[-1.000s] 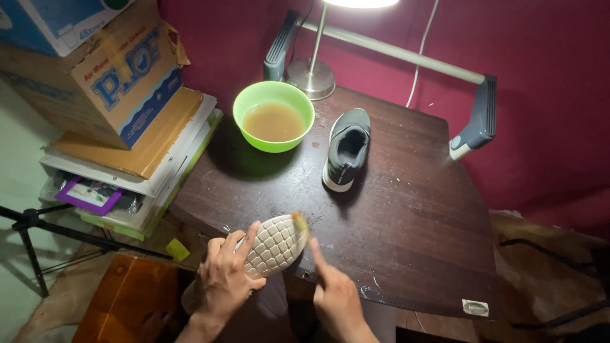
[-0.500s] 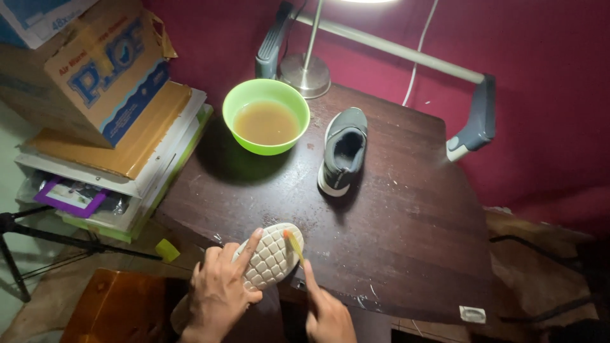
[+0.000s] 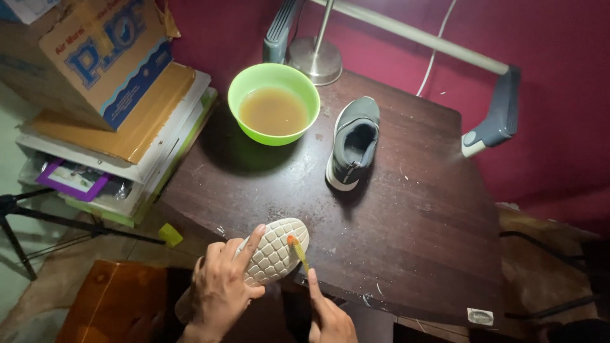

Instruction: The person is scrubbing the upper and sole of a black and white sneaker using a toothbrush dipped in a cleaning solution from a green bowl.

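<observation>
Left hand grip clamped round the shoe, sole up and tilted toward me at the counter near edge, presumably so the tread faces the brush. Right hand grip closed on a small brush, index along the handle, bristles touching the sole. Green bowl of brownish water and second shoe sit further back, within reach.

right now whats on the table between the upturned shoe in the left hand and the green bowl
Nothing: in the head view only bare, scuffed dark table lies between the upturned shoe, held by the left hand, and the green bowl.
</observation>
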